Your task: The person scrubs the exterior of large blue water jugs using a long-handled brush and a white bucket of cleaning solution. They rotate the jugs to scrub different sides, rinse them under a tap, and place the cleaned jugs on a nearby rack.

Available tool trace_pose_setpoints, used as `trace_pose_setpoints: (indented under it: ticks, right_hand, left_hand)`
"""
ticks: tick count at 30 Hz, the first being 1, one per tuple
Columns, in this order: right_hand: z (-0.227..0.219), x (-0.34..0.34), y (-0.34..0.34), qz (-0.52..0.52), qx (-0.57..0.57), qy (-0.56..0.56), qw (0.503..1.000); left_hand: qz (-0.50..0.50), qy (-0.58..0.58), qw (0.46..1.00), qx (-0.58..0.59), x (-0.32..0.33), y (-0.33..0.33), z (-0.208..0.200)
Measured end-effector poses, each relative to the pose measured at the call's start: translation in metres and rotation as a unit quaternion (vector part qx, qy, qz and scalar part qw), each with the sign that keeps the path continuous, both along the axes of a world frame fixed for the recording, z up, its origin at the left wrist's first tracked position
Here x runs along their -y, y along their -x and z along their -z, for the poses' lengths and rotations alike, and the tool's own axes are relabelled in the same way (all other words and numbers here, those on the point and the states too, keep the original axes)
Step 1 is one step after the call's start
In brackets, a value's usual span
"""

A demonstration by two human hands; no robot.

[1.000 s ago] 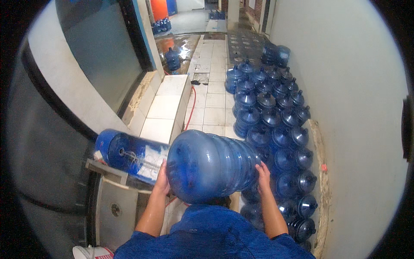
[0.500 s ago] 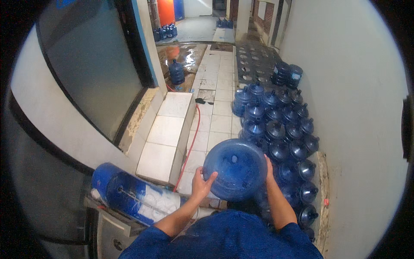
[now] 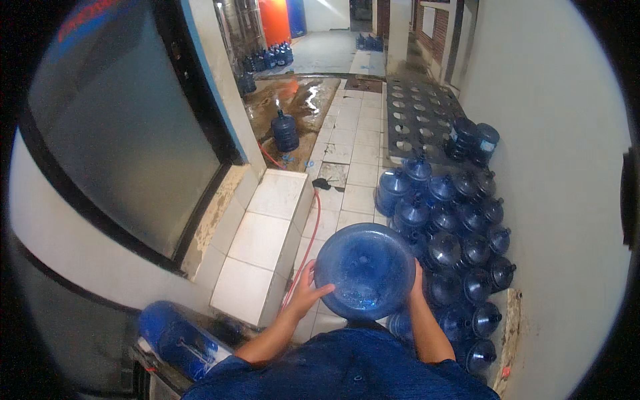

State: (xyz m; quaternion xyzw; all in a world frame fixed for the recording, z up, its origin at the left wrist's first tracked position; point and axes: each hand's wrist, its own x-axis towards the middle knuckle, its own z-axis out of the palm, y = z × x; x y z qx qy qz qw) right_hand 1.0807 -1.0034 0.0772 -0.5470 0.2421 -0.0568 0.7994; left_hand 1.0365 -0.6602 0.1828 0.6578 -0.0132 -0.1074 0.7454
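Note:
A large blue water jug is held in front of my body, its round, wet-looking base turned up toward me. My left hand grips its left side, the thumb lying over the rim of the base. On the opposite side my right hand presses against the wall, its fingers mostly hidden behind the jug. The jug's neck is out of sight underneath. Close by on the right stand rows of upright blue water jugs on the floor, the nearest ones beside my right forearm.
White tiled steps rise at the left below a dark-framed window. A red hose runs along the floor. A blue cylinder lies at lower left. One jug stands on wet ground ahead, near a perforated black mat.
The view has shifted, so the surroundings sit lower and more of the far floor shows. Both hands keep their hold on the jug, which stays in front of me.

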Motion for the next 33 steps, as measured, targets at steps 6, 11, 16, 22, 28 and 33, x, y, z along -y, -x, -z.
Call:
trace_pose_setpoints:
  ticks: [6,11,16,22,28,33]
  right_hand:
    - [0.034,0.004,-0.133,-0.093,0.027,-0.019,0.995]
    - [-0.045,-0.032,-0.237,-0.177,0.020,0.168,0.969]
    - [-0.021,-0.018,-0.351,-0.193,0.123,0.529,0.817]
    - [-0.103,-0.042,-0.447,-0.141,-0.017,0.033,0.989]
    - [-0.101,-0.014,-0.517,-0.081,0.110,0.027,0.990]
    - [-0.091,0.015,-0.591,0.011,0.115,0.030,0.993]
  left_hand:
    - [-0.024,0.121,0.991,-0.061,0.004,-0.105,-0.005]
    - [-0.108,0.143,0.983,-0.035,-0.003,-0.198,0.004]
    - [-0.099,0.201,0.973,-0.054,-0.009,-0.318,-0.016]
    - [-0.042,0.166,0.985,-0.021,-0.015,-0.475,-0.005]
    - [0.057,0.128,0.990,0.023,0.017,-0.636,-0.007]
    - [0.135,0.094,0.986,0.016,0.063,-0.757,0.002]
